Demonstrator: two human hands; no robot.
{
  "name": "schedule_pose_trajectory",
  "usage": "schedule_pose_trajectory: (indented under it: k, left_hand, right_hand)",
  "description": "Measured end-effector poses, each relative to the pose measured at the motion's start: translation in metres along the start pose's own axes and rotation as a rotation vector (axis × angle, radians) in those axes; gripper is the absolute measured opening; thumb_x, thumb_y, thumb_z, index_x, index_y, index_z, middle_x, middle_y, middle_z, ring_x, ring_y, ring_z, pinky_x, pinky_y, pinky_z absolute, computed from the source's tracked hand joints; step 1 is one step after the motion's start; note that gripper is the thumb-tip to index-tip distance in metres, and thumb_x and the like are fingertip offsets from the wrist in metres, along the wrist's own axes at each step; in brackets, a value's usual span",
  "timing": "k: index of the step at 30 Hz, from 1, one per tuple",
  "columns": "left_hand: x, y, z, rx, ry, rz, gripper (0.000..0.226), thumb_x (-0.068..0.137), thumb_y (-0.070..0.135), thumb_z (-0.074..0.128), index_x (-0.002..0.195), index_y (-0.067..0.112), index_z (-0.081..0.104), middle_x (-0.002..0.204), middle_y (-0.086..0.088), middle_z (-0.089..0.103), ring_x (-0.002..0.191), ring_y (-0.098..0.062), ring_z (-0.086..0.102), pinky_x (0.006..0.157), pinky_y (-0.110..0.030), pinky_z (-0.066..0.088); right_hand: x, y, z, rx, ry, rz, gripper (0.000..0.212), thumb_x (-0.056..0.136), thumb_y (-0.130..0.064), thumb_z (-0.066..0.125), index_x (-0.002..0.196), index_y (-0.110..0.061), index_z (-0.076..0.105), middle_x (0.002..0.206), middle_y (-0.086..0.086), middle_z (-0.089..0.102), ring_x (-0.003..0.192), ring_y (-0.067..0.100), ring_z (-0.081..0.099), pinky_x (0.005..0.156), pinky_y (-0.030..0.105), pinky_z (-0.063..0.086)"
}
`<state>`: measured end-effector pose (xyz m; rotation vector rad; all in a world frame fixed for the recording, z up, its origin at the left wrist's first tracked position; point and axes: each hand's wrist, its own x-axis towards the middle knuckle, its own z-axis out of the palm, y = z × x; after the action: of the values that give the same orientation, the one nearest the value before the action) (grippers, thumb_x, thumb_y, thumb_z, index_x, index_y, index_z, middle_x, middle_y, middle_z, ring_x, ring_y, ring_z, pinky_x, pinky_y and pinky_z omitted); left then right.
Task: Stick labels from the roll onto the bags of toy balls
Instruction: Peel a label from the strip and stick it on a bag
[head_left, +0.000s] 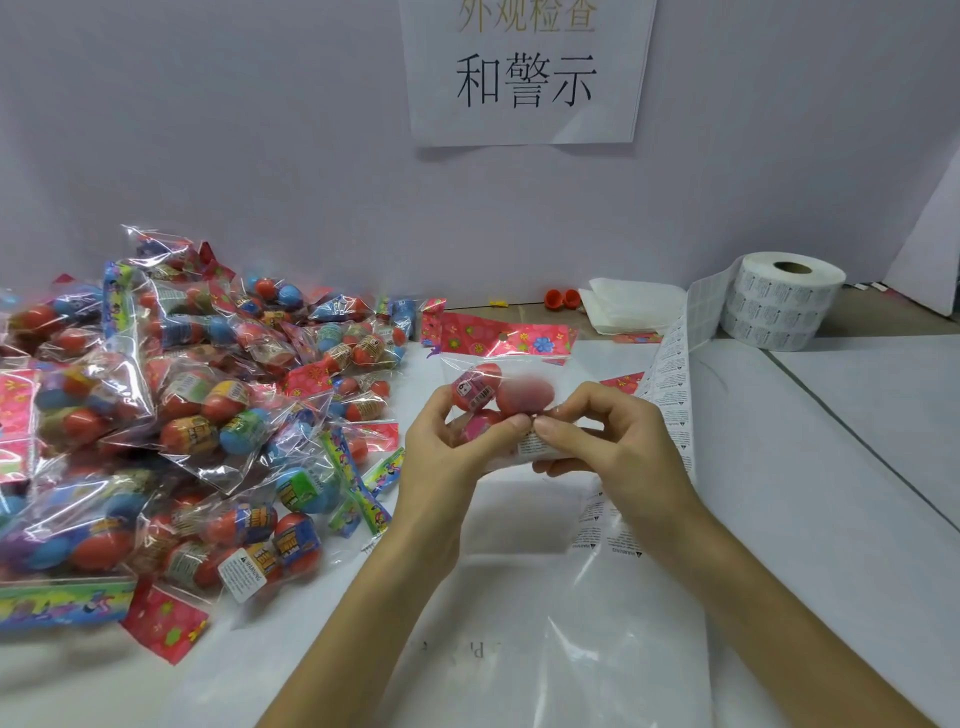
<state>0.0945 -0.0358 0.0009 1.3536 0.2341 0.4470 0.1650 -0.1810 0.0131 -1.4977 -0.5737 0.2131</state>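
A clear bag of red toy balls (488, 389) with a red flowered header is held up over the table's middle. My left hand (447, 447) grips its lower left side, thumb on the front. My right hand (602, 436) pinches a white warning label (535, 446) against the bag's lower edge, thumb tip meeting my left thumb. The label roll (779, 301) stands at the back right. Its backing strip (670, 374) trails down the table behind my right hand.
A big heap of bagged balls (182, 415) covers the left half of the table. Folded white paper (634, 306) and small orange caps (562, 299) lie by the wall. A paper sign (524, 73) hangs above. White sheets (831, 467) cover the table.
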Motion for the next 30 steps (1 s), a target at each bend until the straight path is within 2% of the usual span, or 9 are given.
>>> schedule_pose_trajectory:
  k: [3, 5, 8, 11, 13, 16, 21, 26, 30]
  left_hand:
    - [0.0007, 0.0002, -0.0003, -0.001, 0.008, -0.021, 0.048, 0.075, 0.016, 0.086, 0.119, 0.015, 0.067, 0.108, -0.011, 0.077, 0.102, -0.034, 0.073, 0.089, -0.044, 0.059]
    - [0.0015, -0.0001, -0.0012, 0.000, 0.000, -0.031, 0.042, 0.080, 0.010, 0.083, 0.118, 0.015, 0.067, 0.106, -0.010, 0.078, 0.098, -0.032, 0.075, 0.076, -0.034, 0.059]
    - [0.0006, -0.0017, -0.0007, 0.022, -0.048, -0.052, 0.039, 0.082, 0.005, 0.081, 0.117, 0.015, 0.067, 0.100, -0.007, 0.079, 0.092, -0.026, 0.076, 0.070, -0.026, 0.058]
    - [-0.0013, -0.0034, 0.0021, 0.039, -0.115, -0.082, 0.045, 0.081, 0.003, 0.082, 0.120, 0.016, 0.065, 0.101, -0.009, 0.079, 0.095, -0.025, 0.076, 0.076, -0.030, 0.060]
    - [-0.0022, -0.0050, 0.0033, 0.038, -0.168, -0.103, 0.049, 0.081, 0.003, 0.082, 0.124, 0.017, 0.064, 0.106, -0.010, 0.078, 0.101, -0.027, 0.075, 0.084, -0.036, 0.062]
    - [-0.0032, -0.0060, 0.0042, 0.036, -0.236, -0.137, 0.058, 0.079, 0.005, 0.085, 0.130, 0.018, 0.060, 0.110, -0.011, 0.077, 0.106, -0.030, 0.074, 0.092, -0.042, 0.060]
    - [-0.0024, -0.0054, 0.0043, 0.050, -0.239, -0.126, 0.054, 0.082, 0.003, 0.082, 0.129, 0.020, 0.061, 0.106, -0.012, 0.078, 0.101, -0.032, 0.075, 0.087, -0.040, 0.062]
    - [-0.0006, -0.0039, 0.0023, 0.062, -0.170, -0.082, 0.052, 0.078, -0.004, 0.082, 0.121, 0.020, 0.065, 0.100, -0.008, 0.079, 0.095, -0.027, 0.076, 0.076, -0.033, 0.062]
    - [0.0001, -0.0024, 0.0021, 0.067, -0.118, -0.056, 0.048, 0.076, -0.005, 0.083, 0.114, 0.021, 0.067, 0.097, -0.007, 0.078, 0.093, -0.026, 0.076, 0.073, -0.030, 0.062]
  right_hand:
    - [0.0002, 0.0024, 0.0000, -0.064, 0.014, 0.001, 0.014, 0.089, -0.010, 0.075, 0.076, -0.013, 0.068, 0.080, 0.004, 0.071, 0.073, 0.027, 0.073, 0.066, 0.035, 0.057]
    - [-0.0001, 0.0023, 0.0013, -0.124, 0.027, 0.010, 0.010, 0.088, -0.025, 0.076, 0.085, -0.018, 0.069, 0.084, -0.004, 0.072, 0.084, 0.020, 0.071, 0.073, 0.033, 0.057]
    - [0.0001, 0.0010, 0.0019, -0.110, 0.048, 0.013, 0.031, 0.078, -0.046, 0.072, 0.097, -0.022, 0.068, 0.093, -0.005, 0.073, 0.090, 0.018, 0.070, 0.073, 0.030, 0.057]
    - [0.0007, -0.0014, 0.0002, -0.077, 0.112, -0.036, 0.024, 0.085, -0.034, 0.075, 0.089, -0.011, 0.070, 0.083, 0.001, 0.074, 0.080, 0.019, 0.070, 0.068, 0.027, 0.056]
    - [0.0018, 0.0002, -0.0019, -0.045, 0.154, -0.034, 0.016, 0.087, -0.017, 0.076, 0.084, -0.004, 0.068, 0.075, 0.006, 0.071, 0.076, 0.022, 0.070, 0.071, 0.032, 0.059]
    - [0.0016, 0.0013, -0.0045, 0.005, 0.197, 0.013, 0.016, 0.087, -0.010, 0.075, 0.081, 0.001, 0.064, 0.079, 0.021, 0.068, 0.076, 0.029, 0.072, 0.076, 0.042, 0.062]
    - [0.0017, 0.0000, -0.0051, 0.038, 0.185, 0.054, 0.011, 0.090, -0.013, 0.072, 0.082, -0.009, 0.067, 0.080, 0.012, 0.071, 0.077, 0.025, 0.074, 0.076, 0.042, 0.061]
    - [0.0009, -0.0021, -0.0020, 0.036, 0.070, 0.050, 0.006, 0.091, -0.023, 0.072, 0.093, -0.018, 0.068, 0.084, -0.002, 0.072, 0.077, 0.010, 0.073, 0.062, 0.017, 0.052]
    - [-0.0005, -0.0051, -0.0028, -0.030, 0.030, 0.025, 0.018, 0.081, -0.038, 0.075, 0.092, -0.025, 0.073, 0.085, -0.006, 0.075, 0.077, 0.007, 0.070, 0.056, 0.015, 0.050]
